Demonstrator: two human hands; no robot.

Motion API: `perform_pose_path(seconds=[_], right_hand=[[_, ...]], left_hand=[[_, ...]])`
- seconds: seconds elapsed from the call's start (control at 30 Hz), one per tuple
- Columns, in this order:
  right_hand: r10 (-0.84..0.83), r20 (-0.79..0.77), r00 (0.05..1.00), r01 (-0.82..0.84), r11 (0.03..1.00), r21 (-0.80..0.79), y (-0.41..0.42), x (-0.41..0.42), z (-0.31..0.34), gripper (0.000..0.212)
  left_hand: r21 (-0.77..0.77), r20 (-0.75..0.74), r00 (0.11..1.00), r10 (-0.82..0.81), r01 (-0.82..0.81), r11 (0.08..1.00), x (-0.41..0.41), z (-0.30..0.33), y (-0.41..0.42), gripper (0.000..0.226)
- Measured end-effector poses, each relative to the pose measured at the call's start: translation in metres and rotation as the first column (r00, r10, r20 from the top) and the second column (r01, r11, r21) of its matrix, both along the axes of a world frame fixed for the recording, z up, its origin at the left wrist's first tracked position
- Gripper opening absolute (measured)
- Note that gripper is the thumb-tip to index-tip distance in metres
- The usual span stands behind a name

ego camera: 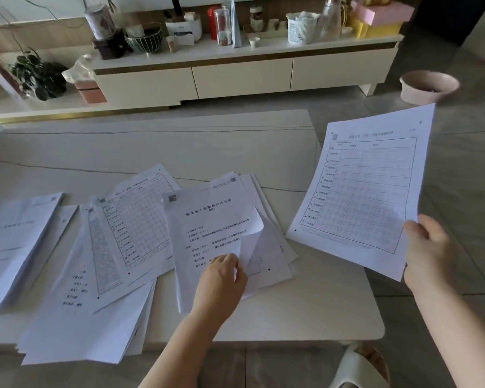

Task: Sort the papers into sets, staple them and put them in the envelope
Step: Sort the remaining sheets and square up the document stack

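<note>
Head view. My right hand (429, 253) pinches a table-form sheet (367, 189) held up past the bench's right edge. My left hand (221, 278) pinches the curled corner of the top page (207, 233) of a pile. Other paper piles (76, 275) lie spread on the white bench (179, 147). Beyond: low cabinet (241, 77), plant (37, 74), pink bowl (429, 86) on the tiled floor (459, 191).

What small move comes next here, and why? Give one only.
Probably lay the table sheet, held up in the right hand, onto the pile of matching table sheets left of centre. The grids look alike, so it likely belongs there. The left hand is lifting the corner of the text page on the middle stack, seemingly to check what lies below.
</note>
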State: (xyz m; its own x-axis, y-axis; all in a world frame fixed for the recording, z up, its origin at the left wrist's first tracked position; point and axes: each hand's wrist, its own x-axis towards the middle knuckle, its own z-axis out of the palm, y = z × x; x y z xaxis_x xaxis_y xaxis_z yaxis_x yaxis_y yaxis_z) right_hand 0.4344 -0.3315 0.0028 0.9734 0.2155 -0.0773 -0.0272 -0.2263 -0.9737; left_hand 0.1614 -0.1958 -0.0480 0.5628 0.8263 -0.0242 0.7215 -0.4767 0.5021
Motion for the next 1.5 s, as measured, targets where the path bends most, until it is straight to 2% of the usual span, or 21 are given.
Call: perform_pose_path(seconds=[0.13,0.3,0.33,0.43,0.5,0.53,0.63,0.67,0.77,0.83,1.1,1.2,1.3,1.5], right_hand=[[0.019,-0.048,0.999,-0.018,1.0,0.016,0.0,0.0,-0.002,0.024],[0.023,-0.054,0.998,-0.022,0.999,0.023,0.001,-0.001,-0.002,0.013],[0.014,-0.051,0.999,-0.013,1.0,0.028,0.001,-0.001,0.0,0.015],[-0.028,-0.068,0.997,0.033,0.997,0.064,0.0,0.001,-0.002,0.02],[-0.057,-0.083,0.995,0.065,0.994,0.093,0.0,0.004,-0.003,0.024],[-0.07,-0.092,0.993,0.08,0.991,0.104,0.001,0.005,-0.003,0.026],[-0.082,-0.133,0.988,0.102,0.983,0.152,0.003,0.006,-0.005,0.027],[-0.085,-0.145,0.986,0.108,0.982,0.153,0.003,0.006,-0.006,0.027],[-0.089,-0.175,0.98,0.12,0.978,0.173,0.004,0.006,-0.009,0.025],[-0.089,-0.179,0.98,0.121,0.977,0.176,0.005,0.006,-0.011,0.024],[-0.032,-0.216,0.976,0.067,0.986,0.155,0.012,-0.002,-0.016,0.009],[-0.034,-0.213,0.977,0.069,0.985,0.159,0.014,-0.004,-0.016,0.011],[-0.016,-0.216,0.976,0.053,0.985,0.167,0.016,-0.005,-0.017,0.015],[0.014,-0.234,0.972,0.026,0.986,0.167,0.017,-0.01,-0.015,0.012]], left_hand=[[-0.005,0.053,0.996,0.065,-0.065,0.998,0.008,0.003,-0.003,0.017],[-0.095,0.026,0.986,0.163,-0.16,0.983,0.01,0.008,-0.003,0.011],[-0.111,0.053,0.982,0.182,-0.176,0.978,0.01,0.01,-0.002,0.021],[-0.072,0.069,0.991,0.113,-0.108,0.992,0.007,0.008,-0.001,0.083],[0.001,0.022,0.999,0.046,-0.046,0.999,0.005,0.008,0.001,0.093],[0.004,-0.009,0.999,0.036,-0.036,0.999,0.005,0.008,0.002,0.084],[-0.028,-0.035,0.999,0.0,-0.001,1.0,0.005,0.005,-0.001,0.036],[-0.02,-0.069,0.997,-0.027,0.026,0.999,0.005,0.004,-0.003,0.03],[0.004,-0.256,0.965,-0.054,0.057,0.998,0.007,0.002,-0.008,0.049],[0.024,-0.298,0.954,-0.028,0.037,0.999,0.009,0.001,-0.008,0.06],[0.06,-0.253,0.966,-0.055,0.073,0.996,0.007,0.004,-0.008,0.055],[0.024,-0.172,0.981,-0.088,0.093,0.995,0.004,0.002,-0.006,0.041],[0.019,-0.008,0.994,-0.105,0.105,0.994,0.006,-0.001,-0.005,0.018],[-0.112,0.107,0.99,0.091,-0.079,0.991,0.013,0.008,-0.004,0.019]])
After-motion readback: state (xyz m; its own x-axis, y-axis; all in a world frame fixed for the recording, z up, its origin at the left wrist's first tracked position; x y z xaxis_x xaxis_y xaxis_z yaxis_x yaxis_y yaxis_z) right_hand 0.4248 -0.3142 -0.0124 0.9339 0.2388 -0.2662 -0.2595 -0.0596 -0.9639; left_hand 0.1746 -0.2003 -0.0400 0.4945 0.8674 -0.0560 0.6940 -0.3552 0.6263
